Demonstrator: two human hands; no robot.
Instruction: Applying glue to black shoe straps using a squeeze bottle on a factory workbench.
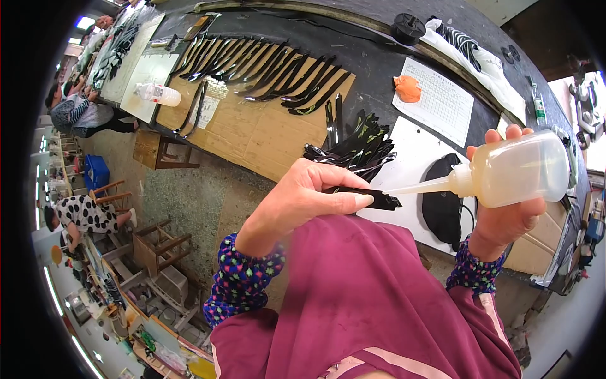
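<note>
strip (pixel 379 200) in left hand (pixel 303 199), bottle (pixel 517 170) in right hand (pixel 508 218)

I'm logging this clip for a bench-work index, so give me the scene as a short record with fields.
left hand: left hand pinches a black strip held level
right hand: right hand grips a translucent squeeze bottle, tilted, nozzle tip at the strip's end
behind the hands: loose pile of black strips on a white sheet
further back: rows of curved black strips on brown cardboard
also on bench: printed form, orange lump
</note>
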